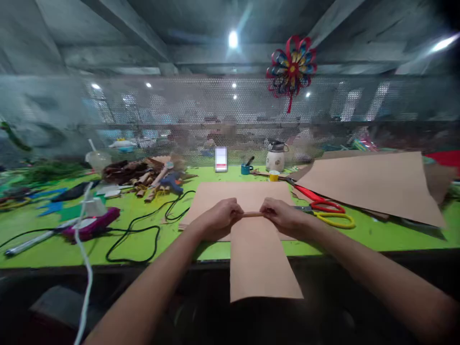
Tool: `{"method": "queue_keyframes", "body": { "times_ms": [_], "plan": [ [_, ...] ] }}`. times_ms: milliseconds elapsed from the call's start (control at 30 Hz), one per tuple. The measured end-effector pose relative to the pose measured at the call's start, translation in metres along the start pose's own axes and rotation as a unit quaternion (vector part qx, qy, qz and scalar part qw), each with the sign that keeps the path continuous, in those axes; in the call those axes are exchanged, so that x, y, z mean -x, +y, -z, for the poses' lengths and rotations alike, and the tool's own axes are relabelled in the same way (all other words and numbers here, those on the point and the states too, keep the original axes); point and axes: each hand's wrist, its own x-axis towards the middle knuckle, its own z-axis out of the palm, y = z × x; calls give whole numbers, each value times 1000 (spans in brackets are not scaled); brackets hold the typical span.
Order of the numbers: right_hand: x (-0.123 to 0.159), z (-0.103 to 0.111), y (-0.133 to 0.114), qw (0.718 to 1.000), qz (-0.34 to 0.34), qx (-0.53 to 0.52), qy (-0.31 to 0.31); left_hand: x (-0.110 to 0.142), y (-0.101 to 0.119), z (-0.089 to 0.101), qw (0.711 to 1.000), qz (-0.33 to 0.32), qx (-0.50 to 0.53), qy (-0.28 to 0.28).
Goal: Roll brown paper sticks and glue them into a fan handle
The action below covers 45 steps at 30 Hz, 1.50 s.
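We held one paper strip (pixel 264 261) above the near part of the paper stack (pixel 212 191), which lay on the tabletop (pixel 176 251). The far edge of the strip was over this stack, while the near end reached out from the stack toward us, past the border of the tabletop. At the far edge there was a narrow band, rolled or folded; we could not tell which. The fingers of our left hand (pixel 223 216) pinched the left end of this band, and the fingers of our right hand (pixel 283 216) pinched its right end, with a short length visible between them.

We judged the strip to be light and rather stiff for paper, because its free part stood out nearly flat, with only a slight curve at the end. It was probably not slippery, but it could crease or tear if we pressed it unevenly. The best hold, in our opinion, was at both ends of the band, with equal light pressure.

The long axis of the strip ran from the stack toward us, and its free end pointed a little to the right. The band itself lay crosswise, left to right. The red-handled scissors (pixel 308 195) and the yellow-handled scissors (pixel 336 225) were to the right of the stack.
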Motion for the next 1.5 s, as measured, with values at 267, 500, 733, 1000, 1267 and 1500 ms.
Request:
{"method": "queue_keyframes", "body": {
  "times_ms": [267,500,733,1000,1267,1500],
  "plan": [
    [6,1,3,1000,20,-10,20,-2,-2,0,1000,1,-14,0],
    [3,-4,0,998,30,16,57,-8,6,-1,998,33,-44,12],
    [1,-2,1,999,22,-4,39,-9,6,-4,996,16,-91,18],
    [6,0,6,998,56,-11,27,2,4,1,999,-19,-50,4],
    [13,-5,-6,982,127,126,56,9,18,3,993,-49,-111,14],
    [15,0,-15,974,134,180,34,12,27,1,969,-62,-239,-3]
  ]
}}
